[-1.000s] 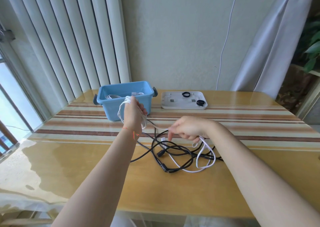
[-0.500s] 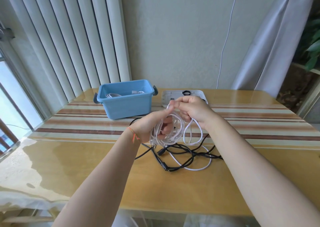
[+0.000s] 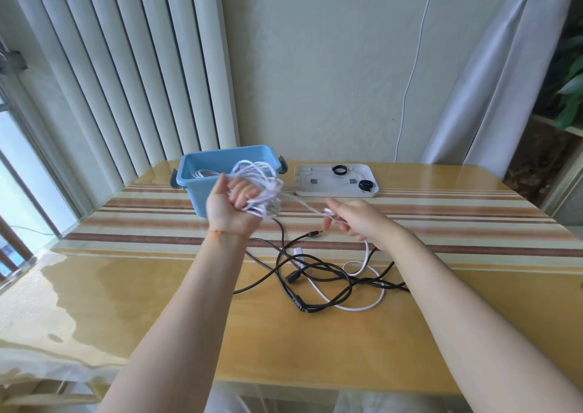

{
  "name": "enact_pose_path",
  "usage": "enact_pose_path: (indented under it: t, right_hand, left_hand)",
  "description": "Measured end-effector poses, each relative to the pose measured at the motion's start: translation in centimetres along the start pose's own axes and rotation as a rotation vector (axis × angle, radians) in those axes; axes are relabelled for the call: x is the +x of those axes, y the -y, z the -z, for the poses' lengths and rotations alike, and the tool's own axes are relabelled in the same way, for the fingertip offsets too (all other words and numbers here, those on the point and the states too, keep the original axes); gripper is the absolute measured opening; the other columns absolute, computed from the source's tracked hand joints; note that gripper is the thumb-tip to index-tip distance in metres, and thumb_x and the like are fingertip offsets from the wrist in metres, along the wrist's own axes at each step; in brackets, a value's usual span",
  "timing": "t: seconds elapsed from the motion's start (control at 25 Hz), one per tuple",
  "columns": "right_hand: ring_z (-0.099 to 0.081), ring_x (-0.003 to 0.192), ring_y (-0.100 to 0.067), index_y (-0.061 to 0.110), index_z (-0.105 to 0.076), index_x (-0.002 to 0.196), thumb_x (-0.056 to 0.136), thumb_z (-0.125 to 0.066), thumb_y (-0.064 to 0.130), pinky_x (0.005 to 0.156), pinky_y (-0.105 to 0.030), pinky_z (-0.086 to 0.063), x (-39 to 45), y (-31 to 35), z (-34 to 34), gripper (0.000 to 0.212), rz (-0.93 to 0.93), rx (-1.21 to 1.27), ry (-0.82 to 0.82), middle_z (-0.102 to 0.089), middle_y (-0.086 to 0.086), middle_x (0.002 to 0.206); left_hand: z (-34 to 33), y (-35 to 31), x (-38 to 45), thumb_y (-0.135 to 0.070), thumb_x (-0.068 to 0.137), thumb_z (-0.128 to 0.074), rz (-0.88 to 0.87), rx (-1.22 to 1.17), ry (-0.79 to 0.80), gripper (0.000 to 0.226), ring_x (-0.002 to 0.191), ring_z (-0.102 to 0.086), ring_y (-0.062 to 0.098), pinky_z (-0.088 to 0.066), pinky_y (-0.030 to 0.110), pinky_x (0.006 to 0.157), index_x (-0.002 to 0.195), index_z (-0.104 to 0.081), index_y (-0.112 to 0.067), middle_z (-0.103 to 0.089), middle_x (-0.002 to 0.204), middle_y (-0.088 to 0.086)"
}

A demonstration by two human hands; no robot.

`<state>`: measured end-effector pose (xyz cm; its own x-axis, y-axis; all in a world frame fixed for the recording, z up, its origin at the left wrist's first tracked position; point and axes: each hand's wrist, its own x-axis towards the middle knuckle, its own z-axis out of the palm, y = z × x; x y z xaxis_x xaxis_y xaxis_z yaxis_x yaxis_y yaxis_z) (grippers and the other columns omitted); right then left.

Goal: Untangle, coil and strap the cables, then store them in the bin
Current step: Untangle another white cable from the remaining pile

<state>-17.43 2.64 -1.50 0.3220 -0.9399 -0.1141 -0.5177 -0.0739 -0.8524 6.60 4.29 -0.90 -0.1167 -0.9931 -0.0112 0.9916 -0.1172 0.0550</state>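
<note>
My left hand (image 3: 235, 206) grips the white cable (image 3: 262, 188) coil raised before the blue bin (image 3: 202, 188), my right hand (image 3: 353, 220) pinches its taut strand; light, floppy, probably slippery, so I'd hold near the loops.

Bench (image 3: 157, 302): glossy wood under clear cover. Bin (image 3: 202, 188): smooth blue plastic. Tray (image 3: 303, 182): white plastic. Cables (image 3: 315, 274): smooth rubbery sheaths.
</note>
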Motion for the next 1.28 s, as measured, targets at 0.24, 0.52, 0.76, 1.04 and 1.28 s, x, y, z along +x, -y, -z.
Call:
enact_pose_path:
  t: [0.24, 0.52, 0.76, 1.04, 1.28]
  right_hand:
    - [-0.040, 0.054, -0.008, 0.014, -0.065, 0.096, 0.096, -0.062, 0.032, 0.046, -0.020, -0.029, -0.7, 0.5, -0.5, 0.018, 0.020, -0.266, 0.236, -0.052, 0.004, 0.067]
    - [-0.019, 0.044, -0.011, 0.006, -0.058, 0.085, 0.104, -0.046, 0.020, 0.043, -0.022, -0.016, -1.9, 5.5, -0.3, 0.026, 0.226, 0.156, 0.397, -0.026, 0.005, 0.050]
    - [-0.026, 0.043, -0.007, 0.005, -0.068, 0.091, 0.097, -0.060, 0.018, 0.043, -0.018, -0.023, -0.9, 5.5, 0.3, 0.017, 0.269, 0.230, 0.020, -0.035, 0.009, 0.048]
    - [-0.037, 0.043, -0.003, 0.014, -0.064, 0.081, 0.084, -0.075, 0.038, 0.045, -0.016, -0.031, 1.0, 2.9, 0.3, 0.027, 0.166, 0.208, -0.251, -0.045, 0.017, 0.046]
    - [-0.055, 0.056, -0.017, 0.011, -0.070, 0.109, 0.100, -0.055, 0.022, 0.070, -0.038, -0.057, 1.4, -1.1, -0.3, 0.020, -0.005, 0.079, 0.184, -0.055, 0.000, 0.061]
  left_hand:
    - [-1.4, -0.1, 2.0, -0.040, 0.102, -0.041, -0.590, 0.517, -0.404, 0.043, 0.038, -0.030, 0.015, -0.034, 0.022, 0.048, 0.066, -0.037, -0.018, -0.032, 0.046, -0.003]
    - [2.9, 1.4, 2.6, -0.047, 0.097, -0.045, -0.554, 1.683, -0.298, 0.038, 0.059, -0.044, 0.019, -0.041, 0.035, 0.061, 0.074, -0.047, -0.017, -0.048, 0.062, 0.001]
    - [1.8, 4.0, 0.0, -0.065, 0.095, -0.038, 0.238, 1.558, -0.030, 0.057, 0.045, -0.020, 0.015, -0.021, 0.027, 0.047, 0.062, -0.031, -0.020, -0.025, 0.052, -0.001]
    - [0.6, 3.9, -0.8, -0.042, 0.100, -0.042, 0.510, 1.184, 0.415, 0.043, 0.039, -0.034, 0.010, -0.035, 0.021, 0.042, 0.064, -0.037, -0.020, -0.034, 0.047, -0.005]
    - [-0.6, 2.7, 0.4, -0.049, 0.102, -0.038, 0.184, 0.397, 0.341, 0.056, 0.032, -0.022, 0.005, -0.034, 0.017, 0.042, 0.053, -0.039, -0.021, -0.023, 0.040, -0.009]
